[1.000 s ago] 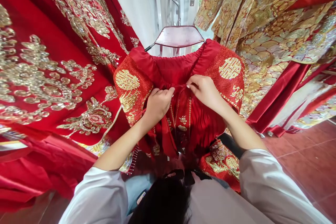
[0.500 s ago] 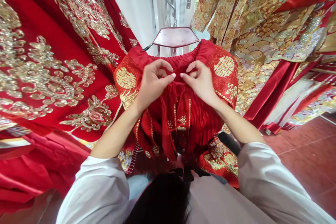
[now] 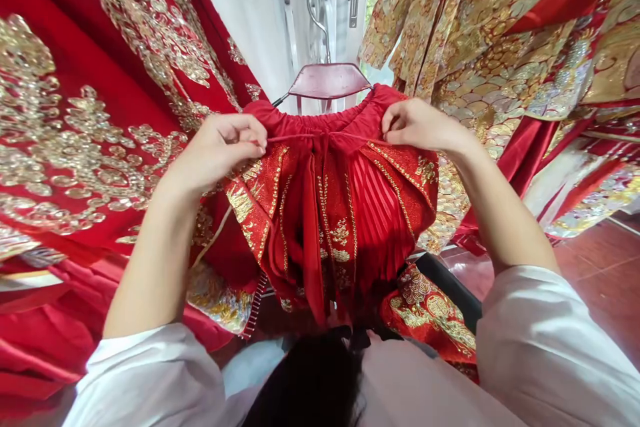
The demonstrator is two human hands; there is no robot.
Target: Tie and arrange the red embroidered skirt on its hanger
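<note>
My 2 hands are spread apart over the near edge of a red skirt (image 3: pixel 383 193), which hangs in the middle of the scene from a hanger (image 3: pixel 329 80) on the far side. My left hand (image 3: pixel 225 147) has its thumb and fingers closed in a pinch on 1 end of a thin red cord (image 3: pixel 293 138); my right hand (image 3: pixel 420 123) pinches the other end, its fingers curled in against the thumb.

The cord runs nearly straight between me and the gathered waistband (image 3: pixel 325 123), with its middle at the skirt's centre. Whether it crosses, knots or passes through the cloth there is too small for me to tell.

I judge the step in hand to be drawing the cord out to both sides at the waist. The next move, I think, calls for an even pull and a firm pinch, as the cord looks thin enough to slip.

To my left hangs a beaded red garment (image 3: pixel 95 140), just beside my left hand; to my right, beyond my right hand, a gold-patterned garment (image 3: pixel 500 97).
</note>
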